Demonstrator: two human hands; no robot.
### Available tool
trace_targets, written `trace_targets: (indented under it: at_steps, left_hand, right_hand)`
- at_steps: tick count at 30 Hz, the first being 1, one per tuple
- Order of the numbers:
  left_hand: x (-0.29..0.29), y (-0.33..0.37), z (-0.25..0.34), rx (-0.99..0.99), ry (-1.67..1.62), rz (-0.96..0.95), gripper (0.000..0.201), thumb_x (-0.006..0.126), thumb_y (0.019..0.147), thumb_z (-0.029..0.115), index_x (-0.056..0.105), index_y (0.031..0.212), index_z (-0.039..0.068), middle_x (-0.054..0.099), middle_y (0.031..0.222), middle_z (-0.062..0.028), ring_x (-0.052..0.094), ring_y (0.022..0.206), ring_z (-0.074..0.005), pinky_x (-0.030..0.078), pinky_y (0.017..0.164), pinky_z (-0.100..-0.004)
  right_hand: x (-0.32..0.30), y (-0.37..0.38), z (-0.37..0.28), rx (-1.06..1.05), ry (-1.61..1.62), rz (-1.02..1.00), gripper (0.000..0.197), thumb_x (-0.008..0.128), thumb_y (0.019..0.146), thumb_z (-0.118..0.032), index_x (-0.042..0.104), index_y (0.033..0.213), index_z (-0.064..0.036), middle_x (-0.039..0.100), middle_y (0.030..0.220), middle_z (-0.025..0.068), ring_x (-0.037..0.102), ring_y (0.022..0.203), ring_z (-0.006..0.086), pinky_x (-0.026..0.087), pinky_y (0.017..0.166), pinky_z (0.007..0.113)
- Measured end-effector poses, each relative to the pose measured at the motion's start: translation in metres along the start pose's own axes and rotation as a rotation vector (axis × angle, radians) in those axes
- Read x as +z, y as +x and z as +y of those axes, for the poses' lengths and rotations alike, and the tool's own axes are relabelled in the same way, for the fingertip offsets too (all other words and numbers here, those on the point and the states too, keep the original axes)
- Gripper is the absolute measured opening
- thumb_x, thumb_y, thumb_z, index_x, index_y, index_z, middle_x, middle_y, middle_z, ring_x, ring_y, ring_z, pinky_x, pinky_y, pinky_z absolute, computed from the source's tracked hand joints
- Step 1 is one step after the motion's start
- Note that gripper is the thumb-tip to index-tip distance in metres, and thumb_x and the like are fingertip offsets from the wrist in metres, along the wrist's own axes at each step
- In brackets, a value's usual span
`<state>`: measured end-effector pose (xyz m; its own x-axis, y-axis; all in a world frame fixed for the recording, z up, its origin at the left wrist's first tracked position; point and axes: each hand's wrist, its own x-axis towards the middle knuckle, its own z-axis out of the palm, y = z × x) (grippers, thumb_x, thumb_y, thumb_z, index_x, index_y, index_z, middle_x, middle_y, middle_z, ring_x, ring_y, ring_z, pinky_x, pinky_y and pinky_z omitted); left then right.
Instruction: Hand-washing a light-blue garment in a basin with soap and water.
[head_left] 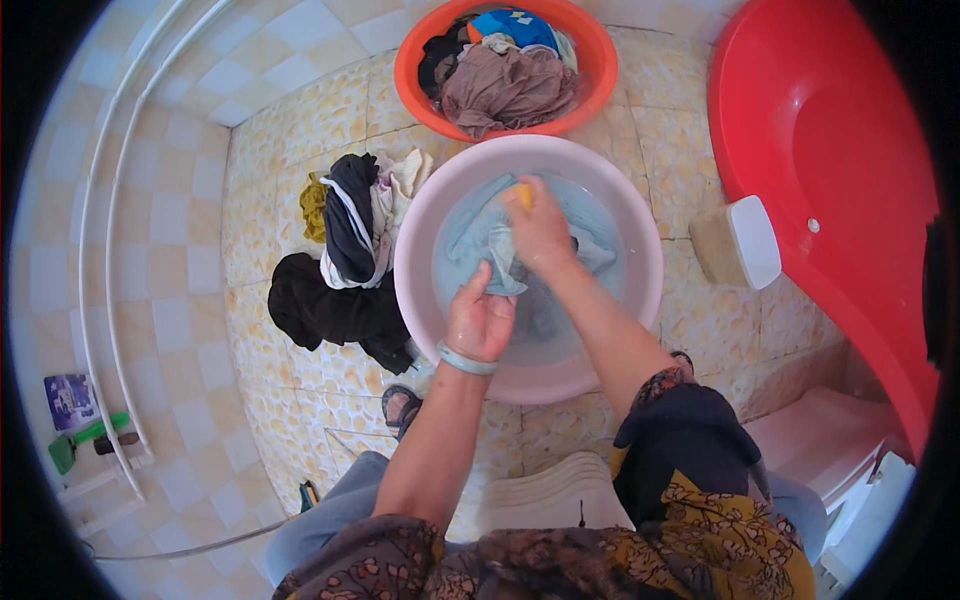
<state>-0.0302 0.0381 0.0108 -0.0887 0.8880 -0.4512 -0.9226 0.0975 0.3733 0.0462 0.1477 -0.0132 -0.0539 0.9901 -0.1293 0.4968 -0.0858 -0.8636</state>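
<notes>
A large pale pink basin (648,285) holds cloudy bluish water. My right hand (543,235) is closed round a yellow bar of soap (524,194) and presses it against a wet light blue garment (503,262). Lower and to the left, my left hand (482,322), with a pale bangle on the wrist, is palm up and pinches the garment's near edge between thumb and fingers. More of the cloth spreads under the water, its outline blurred by suds. The right hand hides part of it.
Beyond the basin stands an orange tub (408,92) full of clothes. Dark and white clothes (340,305) lie on the tiled floor at left. A red bathtub (830,130) curves along the right, beside a white plastic container (752,243). White pipes (112,200) run up the left wall.
</notes>
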Motion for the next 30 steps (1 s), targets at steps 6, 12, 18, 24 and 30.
trace_targets:
  at_steps: [6,12,18,24,30]
  left_hand:
    - [0.003,0.002,0.016,-0.027,-0.076,-0.096,0.041,0.043,0.093,0.020,0.041,0.129,0.000,0.049,0.130,-0.0120,0.045,0.121,-0.0252,0.034,0.103,-0.0410]
    - [0.001,0.002,0.027,-0.096,-0.023,-0.136,0.043,0.040,0.093,0.022,0.038,0.130,0.001,0.048,0.129,-0.0117,0.046,0.120,-0.0256,0.034,0.102,-0.0420]
    - [-0.002,0.005,0.027,-0.150,-0.021,-0.098,0.046,0.040,0.094,0.029,0.037,0.131,0.002,0.048,0.129,-0.0114,0.046,0.120,-0.0267,0.036,0.100,-0.0427]
    - [0.000,-0.002,0.027,-0.191,-0.230,0.020,0.049,0.042,0.093,0.039,0.043,0.128,0.005,0.051,0.126,-0.0111,0.050,0.116,-0.0255,0.039,0.098,-0.0430]
    - [-0.017,0.012,0.021,-0.286,-0.064,0.064,0.034,0.051,0.091,0.025,0.051,0.117,0.003,0.059,0.112,-0.0085,0.059,0.100,-0.0195,0.050,0.085,-0.0323]
  right_hand:
    - [-0.048,-0.001,-0.008,0.373,0.621,-0.321,0.036,0.061,0.083,-0.029,0.049,0.113,-0.0114,0.053,0.090,0.0036,0.052,0.076,0.0121,0.045,0.061,0.028]
    - [-0.048,-0.014,-0.025,0.250,0.697,-0.639,0.037,0.065,0.077,-0.011,0.048,0.110,-0.0106,0.052,0.089,0.0020,0.053,0.074,0.0114,0.044,0.059,0.026]
    - [-0.050,-0.021,-0.024,0.301,0.841,-0.630,0.037,0.062,0.077,-0.004,0.048,0.110,-0.0080,0.055,0.092,0.0053,0.057,0.080,0.0156,0.049,0.066,0.030]
    - [-0.055,-0.041,-0.054,0.499,1.124,-0.630,0.032,0.060,0.078,-0.003,0.050,0.108,-0.0063,0.057,0.095,0.0073,0.059,0.086,0.0180,0.051,0.075,0.032]
    - [-0.037,-0.031,-0.043,0.195,0.562,-0.598,0.029,0.061,0.079,-0.009,0.052,0.106,-0.0036,0.056,0.095,0.0081,0.055,0.086,0.0161,0.045,0.076,0.028]
